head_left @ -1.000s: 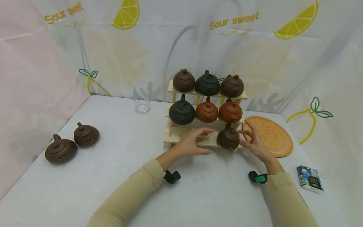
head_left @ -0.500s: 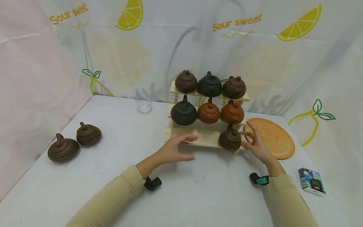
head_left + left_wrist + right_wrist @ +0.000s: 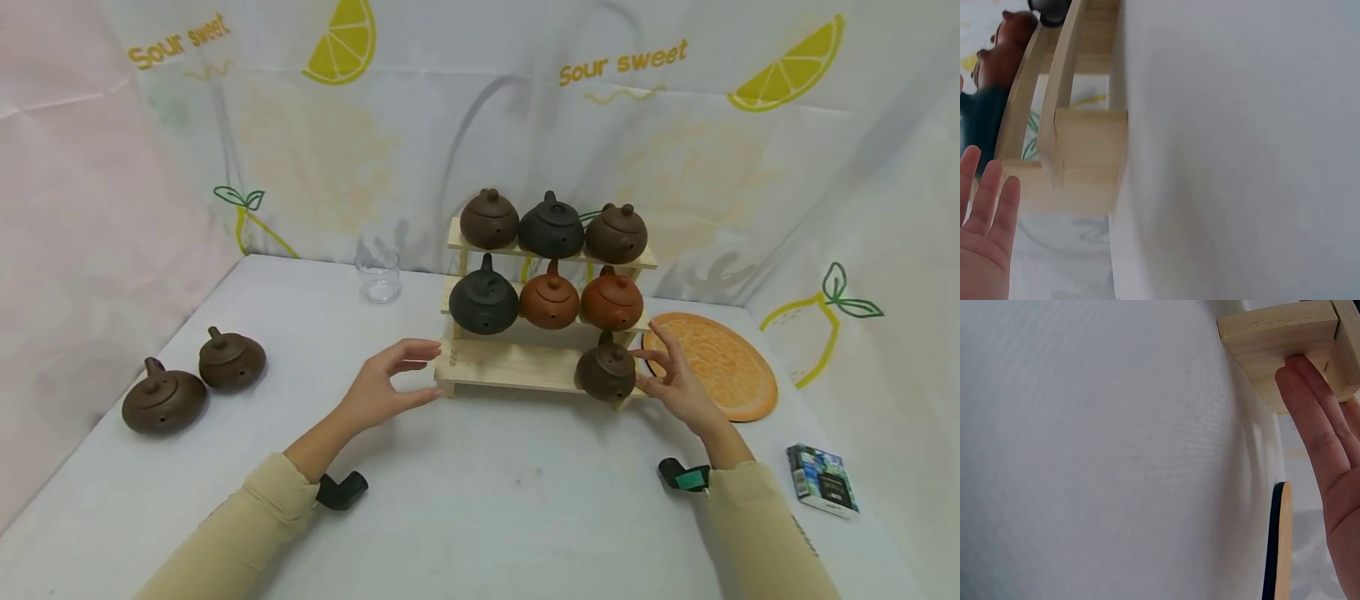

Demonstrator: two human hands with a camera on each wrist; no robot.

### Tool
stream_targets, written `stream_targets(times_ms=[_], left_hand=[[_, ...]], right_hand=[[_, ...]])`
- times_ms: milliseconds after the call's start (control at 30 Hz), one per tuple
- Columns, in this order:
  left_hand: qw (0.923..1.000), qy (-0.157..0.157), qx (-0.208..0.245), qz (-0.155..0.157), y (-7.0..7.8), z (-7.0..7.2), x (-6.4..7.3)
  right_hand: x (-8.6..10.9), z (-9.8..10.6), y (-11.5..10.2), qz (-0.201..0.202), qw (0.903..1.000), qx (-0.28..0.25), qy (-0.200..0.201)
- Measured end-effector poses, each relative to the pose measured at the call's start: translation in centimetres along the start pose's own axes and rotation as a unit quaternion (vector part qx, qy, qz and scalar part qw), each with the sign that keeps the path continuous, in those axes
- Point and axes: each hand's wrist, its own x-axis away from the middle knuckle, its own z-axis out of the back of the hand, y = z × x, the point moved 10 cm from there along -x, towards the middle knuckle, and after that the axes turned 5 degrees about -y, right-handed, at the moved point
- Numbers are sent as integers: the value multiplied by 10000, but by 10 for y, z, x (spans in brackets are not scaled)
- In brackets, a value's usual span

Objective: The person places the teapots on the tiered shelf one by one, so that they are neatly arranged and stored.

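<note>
My left hand (image 3: 382, 387) is beside the left end of the wooden three-tier rack (image 3: 510, 364), thumb and fingers spread apart with nothing between them. In the left wrist view its straight fingers (image 3: 988, 200) overlap the rack's end. On the rack's bottom shelf, at the right, sits a dark brown teapot (image 3: 606, 371). My right hand (image 3: 675, 383) is at that end, its fingertips close by the teapot and the shelf edge. The right wrist view has its extended fingers (image 3: 1316, 419) against the rack's wooden end. Several brown, black and orange teapots fill the upper two shelves, among them an orange teapot (image 3: 550, 300).
Two brown teapots (image 3: 232, 360) stand on the white table at the left. A clear glass (image 3: 380, 279) is near the back curtain. Right of the rack lies a round pizza-patterned board (image 3: 712, 367), with a small printed box (image 3: 822, 481) nearer the front.
My left hand has moved left, from in front of the bottom shelf to the rack's left end. The right hand and the teapot beside it have stayed in place.
</note>
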Motion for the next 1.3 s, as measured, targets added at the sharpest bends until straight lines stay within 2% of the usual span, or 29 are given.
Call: stream_targets(times_ms=[133, 267, 400, 500, 600, 633, 667, 700, 767, 867, 900, 933, 1000, 1133, 1200, 1300], left_hand=[[9986, 252, -319, 337, -1, 24, 12], [9942, 584, -667, 605, -10, 47, 25], [9875, 1000, -824, 893, -33, 71, 39], [9829, 1274, -873, 1000, -48, 88, 47], [9776, 1551, -989, 1027, -57, 104, 55], [9748, 1649, -1043, 1081, -58, 109, 58], [9726, 1777, -1114, 1006, -67, 115, 61], [9696, 1904, -1155, 1014, -68, 120, 64], [9637, 2193, -1184, 960, -79, 131, 70], [9519, 2609, -1339, 890, -98, 149, 82], [9474, 2722, -1373, 971, -96, 154, 85], [9444, 2853, -1342, 934, -103, 160, 90], [9352, 3076, -1453, 979, -101, 169, 96], [9204, 3539, -1282, 1062, -79, 179, 104], [9101, 3686, -1413, 1263, -67, 182, 107], [8943, 3790, -1722, 1640, -63, 186, 113]], right_hand=[[-1, -3, -1, 86, 9999, -62, -78], [-2, -4, -2, 120, 9999, -81, -93], [-3, -4, -2, 88, 9999, -56, -94], [-3, -3, 0, 8, 10000, -1, -76], [-2, -3, 1, -26, 10000, 14, -81], [-2, -3, 1, -26, 10000, 4, -86], [-2, -3, 1, -26, 10000, 4, -84], [-2, -3, 1, -28, 10000, -1, -89], [-2, -3, 1, -31, 9999, -7, -103], [-1, -2, 2, -50, 9999, -10, -120], [-1, -2, 2, -52, 9999, -17, -128], [-1, -2, 2, -49, 9999, -21, -127], [-1, -2, 2, -47, 9999, -38, -116], [0, -1, 2, -65, 9999, -28, -83], [0, -1, 1, -62, 10000, -6, -54], [1, 0, 1, -52, 10000, 10, -28]])
